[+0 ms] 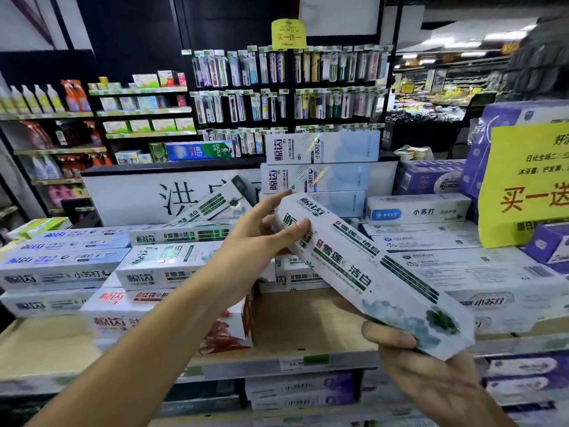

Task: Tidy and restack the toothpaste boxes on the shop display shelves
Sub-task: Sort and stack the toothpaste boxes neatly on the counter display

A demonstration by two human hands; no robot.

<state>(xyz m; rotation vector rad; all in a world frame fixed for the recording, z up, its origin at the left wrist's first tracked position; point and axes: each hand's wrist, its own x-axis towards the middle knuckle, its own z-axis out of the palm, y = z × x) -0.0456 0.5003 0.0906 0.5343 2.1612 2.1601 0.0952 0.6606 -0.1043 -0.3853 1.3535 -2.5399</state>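
Note:
I hold a long white toothpaste box with green lettering [366, 269] slanted above the display shelf [311, 322]. My right hand [409, 355] grips its near end from below. My left hand [261, 241] holds its far end, thumb on the top face, fingers spread behind it. Stacks of matching white and green boxes [163, 260] lie left of centre. Another green box [215, 201] leans tilted against the back panel. A red-print box [172, 315] lies in front of the stack.
Blue-print boxes [58, 266] are piled at the left, and a tall stack [320, 161] stands at the back. White boxes [480, 272] and purple packs [431, 177] fill the right, beside a yellow sign [529, 183]. A lower shelf [301, 392] holds more boxes.

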